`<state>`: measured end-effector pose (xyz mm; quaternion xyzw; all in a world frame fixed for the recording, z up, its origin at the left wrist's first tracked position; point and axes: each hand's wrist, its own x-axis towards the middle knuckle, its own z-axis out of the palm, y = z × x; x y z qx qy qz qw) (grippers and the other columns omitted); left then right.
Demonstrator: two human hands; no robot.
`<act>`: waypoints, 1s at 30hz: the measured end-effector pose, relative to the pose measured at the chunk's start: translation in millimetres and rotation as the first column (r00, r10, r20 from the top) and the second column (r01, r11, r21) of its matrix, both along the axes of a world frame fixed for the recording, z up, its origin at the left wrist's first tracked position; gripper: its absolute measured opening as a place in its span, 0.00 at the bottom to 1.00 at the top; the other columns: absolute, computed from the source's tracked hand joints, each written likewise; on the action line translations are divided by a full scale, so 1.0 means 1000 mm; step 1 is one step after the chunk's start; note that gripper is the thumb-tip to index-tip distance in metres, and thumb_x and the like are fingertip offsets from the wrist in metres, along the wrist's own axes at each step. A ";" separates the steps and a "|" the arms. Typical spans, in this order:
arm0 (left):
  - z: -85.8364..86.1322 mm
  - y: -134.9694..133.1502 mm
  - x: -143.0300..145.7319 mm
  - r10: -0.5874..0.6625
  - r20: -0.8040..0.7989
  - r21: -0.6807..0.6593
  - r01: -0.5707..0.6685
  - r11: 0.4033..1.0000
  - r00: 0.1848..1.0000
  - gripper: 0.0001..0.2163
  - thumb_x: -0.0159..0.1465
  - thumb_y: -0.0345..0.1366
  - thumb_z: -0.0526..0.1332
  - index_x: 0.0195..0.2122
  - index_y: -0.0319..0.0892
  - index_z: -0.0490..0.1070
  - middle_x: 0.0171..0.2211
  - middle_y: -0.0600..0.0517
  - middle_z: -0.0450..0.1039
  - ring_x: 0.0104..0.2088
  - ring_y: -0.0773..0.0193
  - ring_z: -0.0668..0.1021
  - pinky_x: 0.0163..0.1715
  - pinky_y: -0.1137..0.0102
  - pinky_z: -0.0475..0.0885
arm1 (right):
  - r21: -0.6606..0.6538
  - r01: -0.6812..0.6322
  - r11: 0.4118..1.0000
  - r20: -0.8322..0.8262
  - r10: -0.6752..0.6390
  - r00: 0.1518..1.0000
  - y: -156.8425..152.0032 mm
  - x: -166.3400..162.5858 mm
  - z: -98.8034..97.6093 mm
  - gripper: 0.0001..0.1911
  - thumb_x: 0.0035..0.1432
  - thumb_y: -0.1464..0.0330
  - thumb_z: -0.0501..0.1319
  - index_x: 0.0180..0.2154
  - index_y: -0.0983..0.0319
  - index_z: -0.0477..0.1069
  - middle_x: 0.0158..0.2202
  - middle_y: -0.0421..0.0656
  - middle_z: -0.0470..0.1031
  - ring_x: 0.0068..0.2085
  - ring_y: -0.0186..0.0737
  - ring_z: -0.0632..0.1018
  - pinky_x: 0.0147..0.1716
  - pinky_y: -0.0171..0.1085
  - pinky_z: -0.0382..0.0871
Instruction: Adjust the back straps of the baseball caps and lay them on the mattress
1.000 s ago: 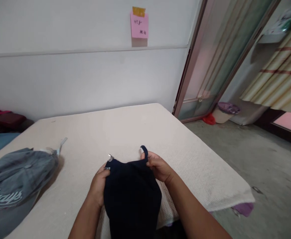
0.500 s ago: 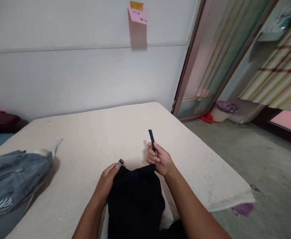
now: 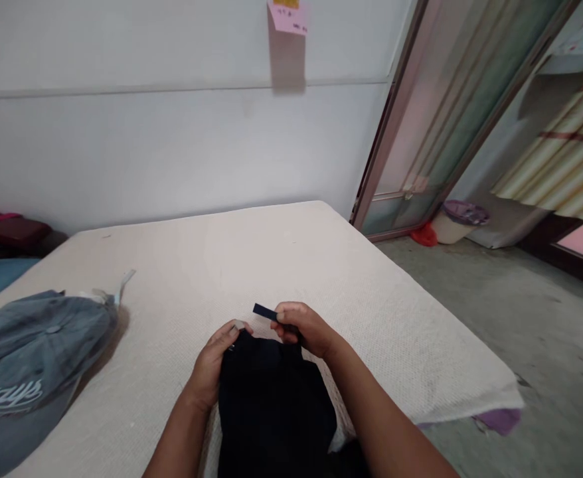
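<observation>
A black cloth item (image 3: 276,411) hangs between my hands, its full shape too dark to make out. My left hand (image 3: 216,358) is closed on its upper left corner, where a small metal buckle (image 3: 239,324) shows at the thumb. With thumb and fingers closed, my right hand (image 3: 304,325) pinches a dark navy strap (image 3: 264,311) at the upper right corner. The strap's loose end points left, towards the buckle but apart from it. A grey-blue cap (image 3: 47,338) with white lettering lies to the left.
Under everything is a bed with a cream textured cover (image 3: 212,259), its far edge against a white wall (image 3: 172,146). A pink note (image 3: 289,16) is taped there. To the right are a sliding glass door (image 3: 421,133), a lined bin (image 3: 458,222) and concrete floor (image 3: 495,299).
My right hand has moved left, closer to my left hand. The strap, upright before, now points left. The view has shifted slightly.
</observation>
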<state>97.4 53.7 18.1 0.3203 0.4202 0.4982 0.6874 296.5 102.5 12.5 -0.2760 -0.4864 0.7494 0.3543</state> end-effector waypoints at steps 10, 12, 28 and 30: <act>0.000 0.000 0.002 -0.009 -0.084 0.034 0.012 0.999 0.996 0.09 0.57 0.40 0.62 0.27 0.40 0.74 0.19 0.57 0.67 0.20 0.69 0.67 0.23 0.75 0.61 | 0.020 0.289 0.957 -0.213 -0.278 0.937 0.006 -0.007 0.000 0.04 0.50 0.73 0.56 0.31 0.63 0.68 0.25 0.41 0.70 0.22 0.30 0.68 0.23 0.32 0.57; 0.001 -0.001 0.002 -0.032 -0.044 0.014 0.033 0.999 0.999 0.08 0.56 0.40 0.63 0.29 0.40 0.75 0.19 0.57 0.68 0.19 0.70 0.67 0.22 0.75 0.61 | -0.006 0.275 0.962 -0.247 -0.268 0.931 0.008 -0.005 -0.001 0.03 0.49 0.74 0.55 0.28 0.63 0.67 0.22 0.39 0.68 0.19 0.27 0.62 0.20 0.31 0.52; -0.001 -0.006 0.002 -0.094 0.032 0.007 0.094 0.996 0.995 0.09 0.57 0.41 0.63 0.30 0.39 0.74 0.22 0.53 0.71 0.22 0.69 0.70 0.24 0.75 0.64 | 0.068 -0.016 0.998 0.051 0.012 0.999 -0.004 -0.010 0.007 0.13 0.55 0.62 0.60 0.25 0.63 0.64 0.20 0.36 0.64 0.18 0.25 0.58 0.17 0.29 0.47; -0.002 -0.005 0.002 -0.095 0.053 0.008 0.095 0.995 0.994 0.09 0.57 0.40 0.63 0.30 0.39 0.74 0.24 0.53 0.72 0.23 0.68 0.71 0.26 0.75 0.65 | 0.059 -0.026 0.998 0.025 0.025 0.999 -0.004 -0.010 0.007 0.13 0.56 0.62 0.60 0.25 0.63 0.64 0.20 0.35 0.64 0.18 0.25 0.58 0.17 0.29 0.47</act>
